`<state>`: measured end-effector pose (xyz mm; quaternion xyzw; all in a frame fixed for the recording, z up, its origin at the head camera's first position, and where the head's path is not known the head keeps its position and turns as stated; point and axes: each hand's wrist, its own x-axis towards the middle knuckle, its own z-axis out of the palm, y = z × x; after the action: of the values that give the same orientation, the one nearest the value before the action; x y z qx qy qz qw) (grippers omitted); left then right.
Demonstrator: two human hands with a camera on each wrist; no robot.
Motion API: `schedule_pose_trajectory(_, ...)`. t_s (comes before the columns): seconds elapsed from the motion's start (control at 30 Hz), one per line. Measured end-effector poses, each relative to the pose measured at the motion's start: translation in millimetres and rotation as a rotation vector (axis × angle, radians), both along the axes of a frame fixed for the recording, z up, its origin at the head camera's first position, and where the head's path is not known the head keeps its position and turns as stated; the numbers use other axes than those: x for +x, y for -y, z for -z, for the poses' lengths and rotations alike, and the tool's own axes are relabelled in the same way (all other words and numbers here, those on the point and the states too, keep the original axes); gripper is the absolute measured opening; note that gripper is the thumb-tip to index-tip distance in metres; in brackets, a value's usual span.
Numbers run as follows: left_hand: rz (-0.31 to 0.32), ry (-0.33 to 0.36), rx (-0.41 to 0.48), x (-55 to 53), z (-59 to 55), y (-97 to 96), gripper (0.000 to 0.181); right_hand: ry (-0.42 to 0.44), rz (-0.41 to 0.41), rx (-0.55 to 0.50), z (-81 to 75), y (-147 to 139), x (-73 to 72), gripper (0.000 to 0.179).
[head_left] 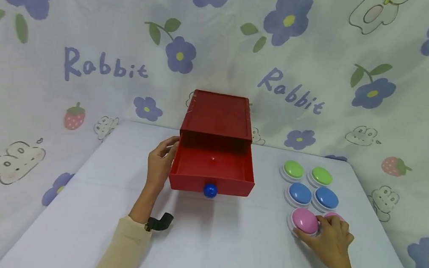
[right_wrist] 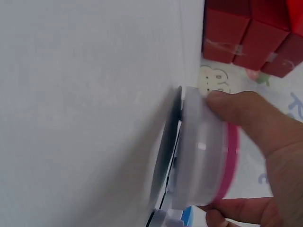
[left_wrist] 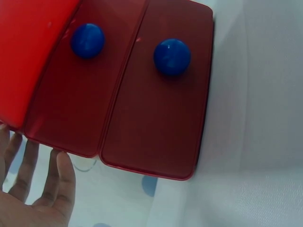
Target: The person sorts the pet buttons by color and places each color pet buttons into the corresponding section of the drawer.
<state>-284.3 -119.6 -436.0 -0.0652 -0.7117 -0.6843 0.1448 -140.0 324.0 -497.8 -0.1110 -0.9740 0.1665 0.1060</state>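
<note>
Where pink domes (head_left: 304, 220) are, right fingers (right_wrist: 246, 109) grip one.

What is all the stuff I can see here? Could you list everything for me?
red cabinet: 1, red, middle of the table
open drawer: 1, red, top of the cabinet, pulled out
closed drawers: 2, red, below the open one
knobs: 3, blue, one per drawer front
green buttons: 2, white bases, right side, farthest pair
blue buttons: 2, white bases, middle pair
pink buttons: 2, white bases, nearest pair
table: 1, white, under everything
printed cloth: white with flowers, strawberries, rabbits, lettering, around the table
wrist devices: 2, black, one per wrist
sleeve: 1, beige, left arm
left hand: 1, at the cabinet's left side
right hand: 1, holding the left pink button
</note>
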Motion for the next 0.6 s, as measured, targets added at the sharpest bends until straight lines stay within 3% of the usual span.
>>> schedule_pose_trajectory(0.17,-0.002,-0.007,-0.011,-1.3,2.7,0.2,0.038,-0.054,-0.009,-0.051,-21.0,14,3.3,0.092)
schedule_pose_trajectory(0.37,-0.015,-0.017,-0.023,-0.2,0.7,1.6,0.038,-0.250,-0.159,-0.093,-66.9,32,-2.0,0.077)
schedule_pose_trajectory(0.6,-0.014,-0.028,-0.026,1.2,-1.8,1.3,0.037,-0.331,-0.293,-0.157,-122.9,61,-17.2,0.072)
